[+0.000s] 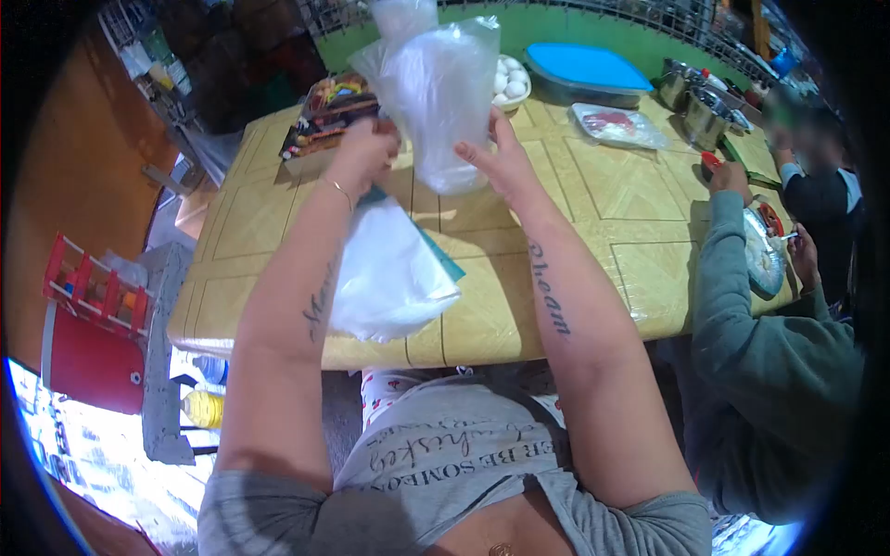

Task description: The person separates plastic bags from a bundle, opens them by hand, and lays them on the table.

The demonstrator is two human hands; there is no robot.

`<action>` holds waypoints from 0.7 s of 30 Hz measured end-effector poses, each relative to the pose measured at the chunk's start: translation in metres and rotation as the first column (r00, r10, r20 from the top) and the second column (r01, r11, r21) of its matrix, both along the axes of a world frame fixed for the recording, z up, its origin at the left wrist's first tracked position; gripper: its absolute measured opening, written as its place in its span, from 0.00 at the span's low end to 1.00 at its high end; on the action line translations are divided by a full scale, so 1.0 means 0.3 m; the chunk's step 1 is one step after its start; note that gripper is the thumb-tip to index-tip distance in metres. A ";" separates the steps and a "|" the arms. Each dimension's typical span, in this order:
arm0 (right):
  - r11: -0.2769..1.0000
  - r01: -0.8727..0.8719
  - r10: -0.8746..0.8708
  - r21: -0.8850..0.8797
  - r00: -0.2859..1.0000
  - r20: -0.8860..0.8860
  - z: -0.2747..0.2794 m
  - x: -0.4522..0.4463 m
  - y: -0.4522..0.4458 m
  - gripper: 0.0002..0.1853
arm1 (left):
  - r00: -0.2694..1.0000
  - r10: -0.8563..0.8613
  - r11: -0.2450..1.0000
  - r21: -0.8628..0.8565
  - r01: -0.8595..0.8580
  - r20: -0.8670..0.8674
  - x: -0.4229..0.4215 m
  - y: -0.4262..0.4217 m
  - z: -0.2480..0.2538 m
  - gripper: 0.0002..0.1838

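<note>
A tall packet wrapped in clear plastic (443, 111) stands upright over the table, with what look like stacked plastic cups inside. My right hand (503, 165) grips its right side, thumb in front and fingers behind. On the packet's left, my left hand (369, 156) is closed with curled fingers; whatever it pinches is hidden. Below my left wrist lies a pile of thin white plastic bags (389, 278), partly over a dark green flat sheet (443, 254).
Boxed goods (320, 125) sit at the back left. Behind are a bowl of eggs (510, 82), a blue-lidded container (589, 69), a wrapped tray (614, 125) and metal pots (706, 119). Close on my right, a person in a grey sleeve (728, 246) works over a bag (765, 255).
</note>
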State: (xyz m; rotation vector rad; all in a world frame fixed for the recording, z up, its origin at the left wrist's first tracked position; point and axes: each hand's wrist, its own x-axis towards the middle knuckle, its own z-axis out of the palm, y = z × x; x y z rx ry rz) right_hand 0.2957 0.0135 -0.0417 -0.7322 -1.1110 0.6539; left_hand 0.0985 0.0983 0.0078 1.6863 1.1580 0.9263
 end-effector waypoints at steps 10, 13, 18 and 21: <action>0.797 0.378 0.037 -0.471 0.747 0.663 -0.019 0.141 0.014 0.30 | 0.478 -0.514 0.753 -0.108 0.649 -0.712 -0.215 -0.151 0.021 0.11; 0.769 0.618 -0.384 -0.164 0.652 0.654 0.007 0.165 0.014 0.20 | 0.564 -0.454 0.835 -0.109 0.539 -0.690 -0.191 -0.208 -0.112 0.12; 0.711 0.652 -0.701 0.264 0.627 0.339 0.089 0.058 -0.042 0.09 | 0.653 -0.490 0.837 -0.101 0.538 -0.577 -0.221 -0.194 -0.134 0.13; 0.808 0.438 -0.569 0.395 0.754 0.329 0.101 -0.059 -0.075 0.08 | 0.741 -0.419 0.851 0.057 0.522 -0.525 -0.257 -0.166 -0.112 0.11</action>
